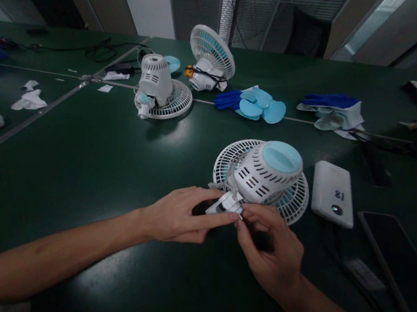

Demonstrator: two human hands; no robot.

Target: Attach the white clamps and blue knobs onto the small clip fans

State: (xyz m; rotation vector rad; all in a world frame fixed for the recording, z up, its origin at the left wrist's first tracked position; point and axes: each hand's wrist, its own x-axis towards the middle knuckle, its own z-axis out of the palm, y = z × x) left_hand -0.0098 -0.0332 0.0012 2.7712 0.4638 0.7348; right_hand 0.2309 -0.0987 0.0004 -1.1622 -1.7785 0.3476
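Observation:
A small white and blue fan (251,173) lies face down, its grille against the table and its motor housing upward. At its near side a white plastic clip piece (229,204) with a dark gap sticks out, and a grey cord loops above it. My left hand (183,215) grips this clip between thumb and fingers. My right hand (273,247) is closed in a pinch at the clip's right edge, thumb and forefinger together; a tiny pale bit shows there, too small to name.
Two more fans, one face down (154,83) and one tilted up (211,57), stand farther back. Blue fan blades (262,105) lie beside gloves (330,111). On the right are a white power bank (333,194) and a phone (398,260). Paper scraps (30,98) lie left.

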